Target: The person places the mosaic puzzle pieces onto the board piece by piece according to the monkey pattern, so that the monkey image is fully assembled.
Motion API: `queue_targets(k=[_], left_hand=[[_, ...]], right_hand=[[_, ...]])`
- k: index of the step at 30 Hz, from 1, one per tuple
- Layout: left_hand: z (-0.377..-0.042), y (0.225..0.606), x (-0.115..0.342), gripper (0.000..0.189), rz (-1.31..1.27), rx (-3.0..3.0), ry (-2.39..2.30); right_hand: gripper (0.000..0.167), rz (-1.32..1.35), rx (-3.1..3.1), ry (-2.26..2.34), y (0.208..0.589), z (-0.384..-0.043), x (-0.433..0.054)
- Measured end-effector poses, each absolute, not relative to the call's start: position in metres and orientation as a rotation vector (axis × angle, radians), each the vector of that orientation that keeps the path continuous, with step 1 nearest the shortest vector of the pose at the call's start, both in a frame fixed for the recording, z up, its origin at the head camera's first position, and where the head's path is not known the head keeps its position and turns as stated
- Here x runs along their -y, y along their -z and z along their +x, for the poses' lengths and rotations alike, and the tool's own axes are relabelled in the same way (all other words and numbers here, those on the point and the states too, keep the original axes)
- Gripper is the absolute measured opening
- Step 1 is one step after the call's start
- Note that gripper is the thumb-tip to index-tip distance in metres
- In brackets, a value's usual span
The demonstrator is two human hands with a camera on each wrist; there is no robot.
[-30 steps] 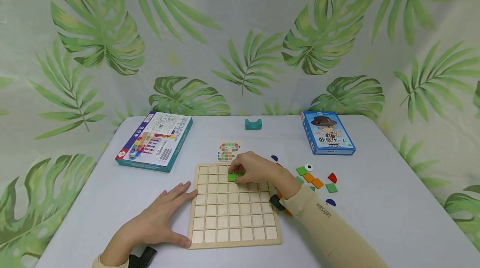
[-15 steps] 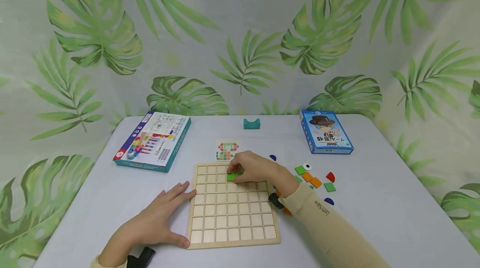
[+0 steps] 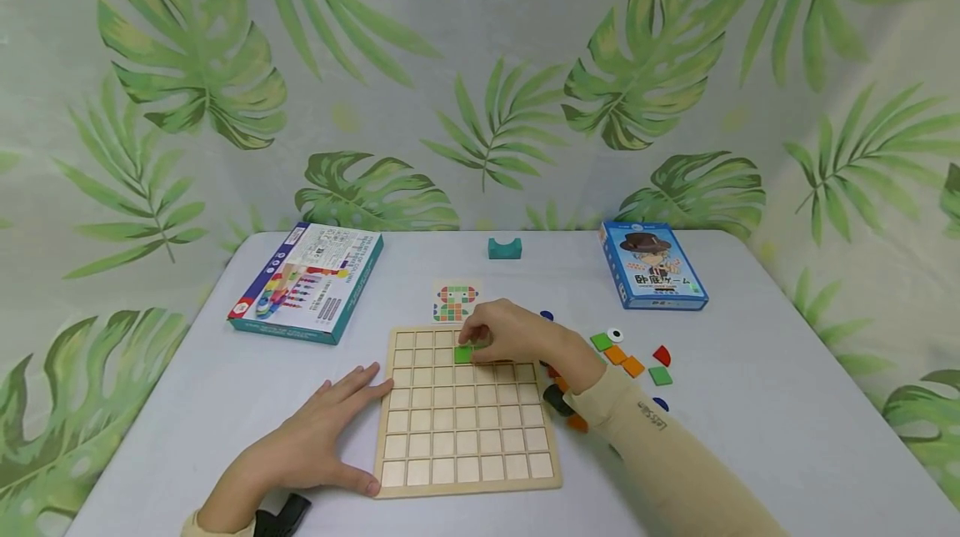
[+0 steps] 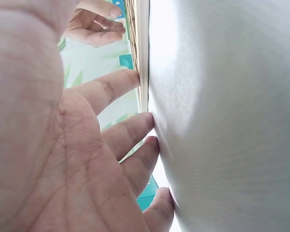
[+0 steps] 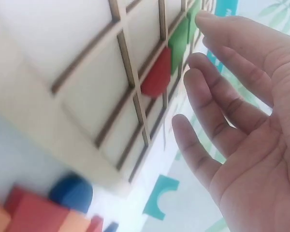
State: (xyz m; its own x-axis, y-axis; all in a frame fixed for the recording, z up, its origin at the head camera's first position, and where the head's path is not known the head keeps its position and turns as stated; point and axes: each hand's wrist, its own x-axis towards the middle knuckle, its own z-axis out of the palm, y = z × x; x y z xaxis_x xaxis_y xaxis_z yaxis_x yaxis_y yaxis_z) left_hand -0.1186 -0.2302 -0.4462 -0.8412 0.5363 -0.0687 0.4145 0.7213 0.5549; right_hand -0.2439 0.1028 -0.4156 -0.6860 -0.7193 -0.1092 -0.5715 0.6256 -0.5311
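A square wooden grid board (image 3: 467, 489) lies on the white table. My left hand (image 3: 318, 429) rests at its left side, with thumb and index fingertip touching the frame. Over a far row, my right hand (image 3: 513, 333) has its fingertips around a green square tile (image 3: 462, 354) that sits in a cell. The right wrist view shows those fingers loosely bent and spread, with the thumb tip by the farther green tile. Nearer along that row are another green tile (image 5: 178, 46) and a red rounded piece (image 5: 157, 77), which the right hand hides in the head view.
A pattern card (image 3: 454, 302) lies behind the board. Loose coloured pieces, including an orange tile (image 3: 633, 366), are scattered on the right. Farther back are a teal notched block (image 3: 505, 249), a toy box (image 3: 307, 283) and a blue game box (image 3: 654, 266).
My right hand has shifted slightly to the right and shows a little more of the green tile. My left hand stays against the board's edge.
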Motion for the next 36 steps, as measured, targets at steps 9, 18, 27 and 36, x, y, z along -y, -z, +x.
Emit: queue_targets(k=[9, 18, 27, 36], left_hand=[[-0.119, 0.447, 0.230, 0.125, 0.754, -2.704, -0.782], [-0.120, 0.449, 0.231, 0.125, 0.763, -2.709, -0.781], [-0.118, 0.449, 0.232, 0.125, 0.770, -2.695, -0.797], [-0.118, 0.447, 0.231, 0.125, 0.770, -2.692, -0.810]], right_hand=[[0.020, -0.917, -2.554, 0.706, 0.405, -0.244, -0.134], [0.025, -0.744, -2.612, 0.676, 0.395, -0.247, -0.189], [0.029, -0.557, -2.630, 0.644, 0.391, -0.245, -0.236], [0.030, -0.487, -2.620, 0.657, 0.397, -0.240, -0.257]])
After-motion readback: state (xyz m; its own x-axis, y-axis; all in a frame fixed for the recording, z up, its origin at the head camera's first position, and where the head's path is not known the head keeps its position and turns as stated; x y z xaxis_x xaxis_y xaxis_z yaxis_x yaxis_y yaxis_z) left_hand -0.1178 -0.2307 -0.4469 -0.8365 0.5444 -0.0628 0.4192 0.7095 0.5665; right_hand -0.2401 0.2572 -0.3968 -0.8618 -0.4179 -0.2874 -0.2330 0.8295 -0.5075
